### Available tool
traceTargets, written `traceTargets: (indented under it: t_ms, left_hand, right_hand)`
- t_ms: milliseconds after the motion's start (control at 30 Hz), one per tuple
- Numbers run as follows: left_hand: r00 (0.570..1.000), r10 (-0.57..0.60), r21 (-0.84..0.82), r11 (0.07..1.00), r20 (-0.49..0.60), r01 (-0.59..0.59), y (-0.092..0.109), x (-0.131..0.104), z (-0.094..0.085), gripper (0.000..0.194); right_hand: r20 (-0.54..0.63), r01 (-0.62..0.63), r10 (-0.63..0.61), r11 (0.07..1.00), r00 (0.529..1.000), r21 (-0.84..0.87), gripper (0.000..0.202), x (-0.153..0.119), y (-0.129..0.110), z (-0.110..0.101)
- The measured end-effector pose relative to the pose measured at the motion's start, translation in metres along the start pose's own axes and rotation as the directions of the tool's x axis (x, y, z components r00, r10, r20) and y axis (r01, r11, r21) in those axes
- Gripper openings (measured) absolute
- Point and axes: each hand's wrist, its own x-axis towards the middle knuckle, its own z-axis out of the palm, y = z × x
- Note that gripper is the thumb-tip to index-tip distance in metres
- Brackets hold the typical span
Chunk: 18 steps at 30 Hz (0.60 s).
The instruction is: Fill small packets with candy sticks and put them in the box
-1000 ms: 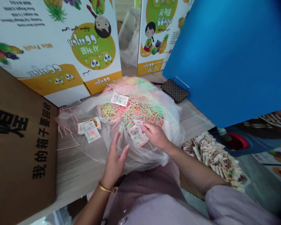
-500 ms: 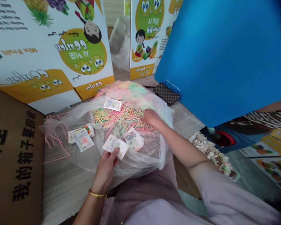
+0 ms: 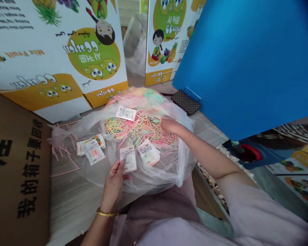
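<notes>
Between the thumb and fingers of my left hand is a small printed packet, held upright over the clear plastic bag. My right hand reaches into the heap of thin pink, green and yellow sticks in the opened bag; its fingers are hidden among them. A stack of packets lies just right of the held one. Another packet rests on top of the sticks. More packets overlap on the bag's left side.
Loose pink sticks lie on the table at left. Printed white-and-yellow cartons stand behind, a brown carton at left. A checkered pouch sits beside a large blue panel. A tray of wrapped pieces stands low at right.
My left hand has turned the packet from a slant to nearly upright. My right hand stays at the sticks, its fingers now more hidden. The whole view has shifted slightly.
</notes>
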Motion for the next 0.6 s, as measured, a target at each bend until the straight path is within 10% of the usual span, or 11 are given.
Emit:
traceTargets:
  t_ms: [600]
  left_hand:
    - [0.986, -0.168, -0.293, 0.942, 0.014, 0.165, 0.003, 0.000, 0.009, 0.015]
  right_hand:
    - [0.069, 0.016, -0.019, 0.998, 0.997, 0.053, 0.028, -0.019, -0.017, -0.023]
